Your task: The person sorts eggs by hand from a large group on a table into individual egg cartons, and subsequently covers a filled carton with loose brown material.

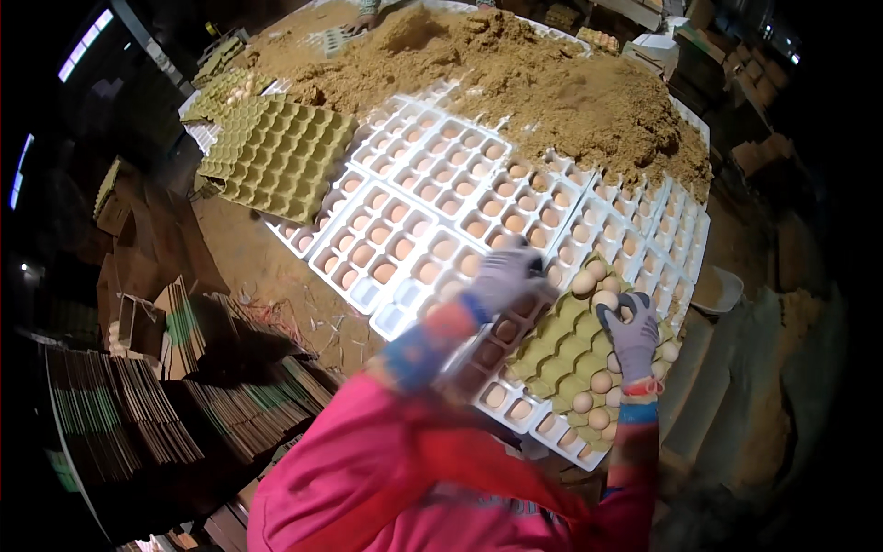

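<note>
My left hand (499, 278), in a grey glove with dark fingertips, is over the white foam trays (451, 224), whose square pockets hold many brown eggs. Motion smears its fingers, so what they hold, if anything, does not show. At the right, my gloved right hand (635, 339) curls its fingers around a pale egg (626, 314) above an olive pulp egg tray (558, 342). Loose eggs sit in that tray's far and right-hand cups, among them an egg (583, 281) at its far corner. Several left-hand cups are bare. The tray rests on the foam trays.
Brown, sawdust-like material (589, 97) is heaped over the far trays. An olive pulp tray (280, 156) lies at the far left, near more eggs. Flattened cardboard boxes (120, 405) stand in rows at the lower left. Another person's hand (368, 18) shows at the far edge.
</note>
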The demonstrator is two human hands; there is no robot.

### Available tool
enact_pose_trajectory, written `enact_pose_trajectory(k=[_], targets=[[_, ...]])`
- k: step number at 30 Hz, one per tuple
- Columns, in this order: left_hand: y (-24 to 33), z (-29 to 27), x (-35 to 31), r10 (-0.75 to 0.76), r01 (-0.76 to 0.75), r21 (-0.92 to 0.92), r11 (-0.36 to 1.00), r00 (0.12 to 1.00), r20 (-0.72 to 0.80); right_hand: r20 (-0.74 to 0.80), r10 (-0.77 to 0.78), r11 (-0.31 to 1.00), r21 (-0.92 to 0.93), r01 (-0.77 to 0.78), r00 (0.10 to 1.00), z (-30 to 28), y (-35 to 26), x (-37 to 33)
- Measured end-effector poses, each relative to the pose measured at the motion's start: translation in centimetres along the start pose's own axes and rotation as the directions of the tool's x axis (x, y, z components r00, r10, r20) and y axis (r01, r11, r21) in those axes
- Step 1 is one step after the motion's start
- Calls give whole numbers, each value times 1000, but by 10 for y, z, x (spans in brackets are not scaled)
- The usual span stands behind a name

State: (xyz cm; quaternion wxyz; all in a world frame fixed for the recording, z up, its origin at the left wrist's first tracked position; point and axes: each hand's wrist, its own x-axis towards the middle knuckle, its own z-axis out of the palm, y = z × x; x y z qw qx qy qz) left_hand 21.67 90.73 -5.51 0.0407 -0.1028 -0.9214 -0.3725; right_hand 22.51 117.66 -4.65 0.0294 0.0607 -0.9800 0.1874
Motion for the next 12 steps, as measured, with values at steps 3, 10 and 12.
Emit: enact_pose_trajectory(k=[3, 10, 12], targets=[[-71, -62, -74, -374, 331, -273, 903, 920, -118, -162, 60, 933, 359, 2, 985, -3, -37, -35], [-127, -75, -140, -278, 236, 370, 899, 958, 65, 223, -336, 934, 206, 293, 915, 73, -189, -83], [-122, -96, -132, -405, 399, 71, 914, 900, 164, 322, -245, 969, 118, 218, 914, 89, -219, -87]])
